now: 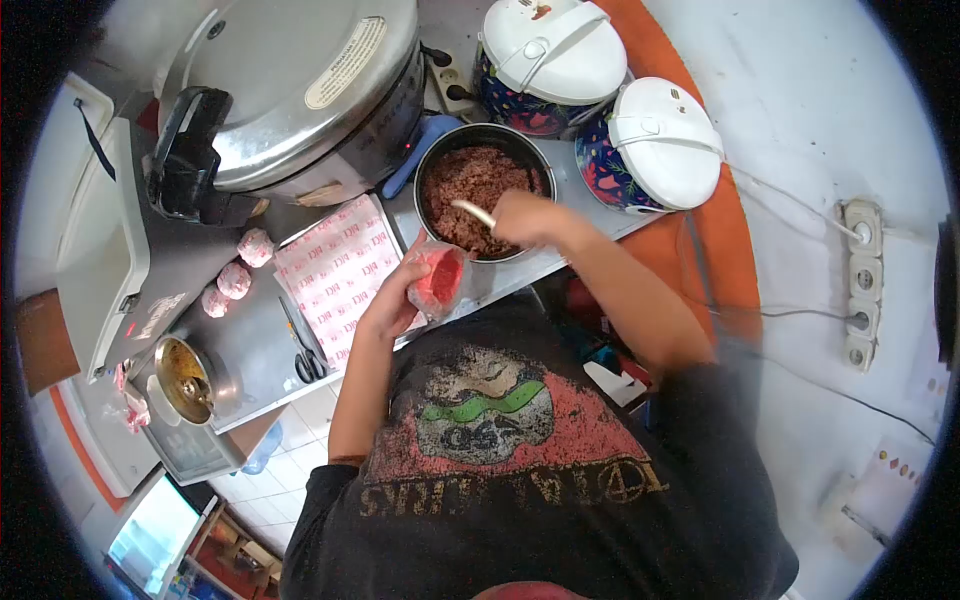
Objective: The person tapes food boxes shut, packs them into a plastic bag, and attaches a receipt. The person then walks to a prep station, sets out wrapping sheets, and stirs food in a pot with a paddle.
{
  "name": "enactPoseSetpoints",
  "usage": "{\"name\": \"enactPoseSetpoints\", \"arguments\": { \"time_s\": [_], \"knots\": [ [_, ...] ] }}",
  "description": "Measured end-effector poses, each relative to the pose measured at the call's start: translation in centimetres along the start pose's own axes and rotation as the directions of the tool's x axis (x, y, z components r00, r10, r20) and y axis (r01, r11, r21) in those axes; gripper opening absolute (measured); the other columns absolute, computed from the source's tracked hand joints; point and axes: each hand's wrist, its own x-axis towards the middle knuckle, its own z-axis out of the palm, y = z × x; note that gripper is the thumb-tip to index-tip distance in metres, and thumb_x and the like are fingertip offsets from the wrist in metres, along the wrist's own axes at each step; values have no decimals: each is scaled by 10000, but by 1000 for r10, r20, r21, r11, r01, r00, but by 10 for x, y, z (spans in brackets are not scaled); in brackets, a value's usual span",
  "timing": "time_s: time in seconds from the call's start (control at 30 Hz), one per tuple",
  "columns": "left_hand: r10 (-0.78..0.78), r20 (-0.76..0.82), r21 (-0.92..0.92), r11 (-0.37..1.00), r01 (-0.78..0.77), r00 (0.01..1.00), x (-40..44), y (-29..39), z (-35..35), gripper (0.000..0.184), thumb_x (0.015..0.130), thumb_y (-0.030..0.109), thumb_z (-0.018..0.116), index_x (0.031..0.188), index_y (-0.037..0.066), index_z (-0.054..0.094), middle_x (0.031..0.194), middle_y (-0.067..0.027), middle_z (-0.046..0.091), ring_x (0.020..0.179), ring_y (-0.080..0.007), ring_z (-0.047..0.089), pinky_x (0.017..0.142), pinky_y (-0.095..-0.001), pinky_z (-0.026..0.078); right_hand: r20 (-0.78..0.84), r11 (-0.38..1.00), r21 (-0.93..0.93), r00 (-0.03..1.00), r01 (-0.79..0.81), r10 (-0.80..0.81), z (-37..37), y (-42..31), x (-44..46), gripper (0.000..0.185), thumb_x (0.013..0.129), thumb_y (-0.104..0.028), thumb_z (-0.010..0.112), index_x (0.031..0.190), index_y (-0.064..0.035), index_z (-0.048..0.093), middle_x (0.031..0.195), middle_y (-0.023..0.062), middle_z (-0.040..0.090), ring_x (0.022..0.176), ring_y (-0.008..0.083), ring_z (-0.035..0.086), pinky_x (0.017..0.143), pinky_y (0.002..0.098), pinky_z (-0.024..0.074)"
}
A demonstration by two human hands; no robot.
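Observation:
My left hand (398, 288) is wrapped around a small red cup (442, 282) with clear plastic over it. The cup is tilted close to the near edge of a dark round pot (548, 160). Reddish-brown cooked rice (480, 170) lies in that pot. My right hand (528, 218), a little blurred, grips a pale spoon (473, 211) over the rice. Left of the pot, a stack of white wrapping paper with red print (335, 270) lies on the counter. Three wrapped balls (234, 281) sit beyond its left side, and black-handled scissors (305, 355) lie beside it.
A large steel cooker (290, 100) stands at the back left. Two lidded, flower-patterned containers (665, 145) are at the back right. A metal bowl with yellowish contents (183, 380) is at far left. A power strip with cables (862, 285) hangs on the right wall.

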Motion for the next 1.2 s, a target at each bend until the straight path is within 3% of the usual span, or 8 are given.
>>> {"name": "enactPoseSetpoints", "arguments": {
  "time_s": [0.03, 0.13, 0.23, 0.7, 0.9, 1.07, 1.17, 1.2],
  "knots": [
    [1, 11, -25, 1000, -1, 1000, -3, 1, 3, 865, 848, 202, 587, 1540, 103, 77, 1404, -152, 431, 1237, -262, 488, 1046, -366, 402, -8, 947, 179, 962, -268, 274, -22, -21, -13, 195, 821, -146, 576, 705, 0, 635, 534, 89, 538, 373, 181, 480, 350, 357, 360],
    [14, 0, -56, 998, -14, 1000, -1, -6, -2, 844, 852, 205, 581, 1536, 91, 100, 1402, -150, 435, 1235, -258, 489, 1049, -365, 400, 108, 974, -24, 968, -225, 226, -64, -55, -30, 260, 821, -158, 567, 661, 45, 596, 521, 102, 541, 373, 195, 495, 333, 345, 384],
    [21, -24, -30, 999, -22, 999, 1, -8, -3, 828, 853, 205, 577, 1532, 82, 120, 1403, -147, 436, 1234, -256, 490, 1049, -362, 399, 332, 994, 105, 943, -30, -7, -23, -40, 21, 271, 823, -153, 562, 658, 63, 580, 511, 122, 536, 376, 212, 496, 347, 356, 407],
    [-14, -104, -15, 1000, 13, 995, -3, -8, 4, 860, 825, 206, 603, 1531, 76, 130, 1388, -140, 450, 1225, -257, 496, 1048, -362, 397, 137, 848, 518, 990, -110, 44, -7, -32, 48, 167, 822, -51, 504, 847, 98, 578, 560, 153, 554, 378, 208, 513, 327, 353, 403],
    [-30, -96, 3, 1000, 30, 995, 1, -1, 11, 879, 817, 209, 619, 1529, 64, 125, 1398, -151, 440, 1241, -260, 486, 1062, -366, 385, 136, 920, 351, 982, -174, 134, 15, -34, 60, 209, 845, -82, 515, 794, 108, 584, 530, 148, 544, 391, 245, 541, 324, 384, 405],
    [24, -101, -33, 999, -27, 995, 3, -2, 13, 877, 809, 215, 627, 1522, 46, 145, 1404, -165, 437, 1271, -270, 466, 1082, -371, 362, 128, 951, 309, 989, 27, -69, -60, 3, 18, 294, 902, -168, 520, 769, 84, 591, 505, 119, 545, 348, 218, 520, 309, 358, 388],
    [73, -109, 1, 997, -73, 991, 3, -3, 4, 867, 809, 219, 626, 1518, 41, 159, 1402, -163, 441, 1268, -275, 469, 1089, -374, 355, 63, 964, 261, 998, -41, 26, -85, 36, 13, 248, 862, -179, 561, 838, 40, 674, 675, 181, 662, 503, 284, 644, 464, 386, 520],
    [74, -109, 0, 997, -75, 991, 2, 0, 1, 867, 809, 219, 626, 1518, 41, 159, 1402, -163, 441, 1268, -275, 469, 1089, -374, 355, 41, 995, -85, 998, -49, 53, -84, 55, 27, 237, 861, -187, 571, 864, 18, 691, 728, 172, 674, 572, 296, 655, 549, 402, 534]
  ]
}}
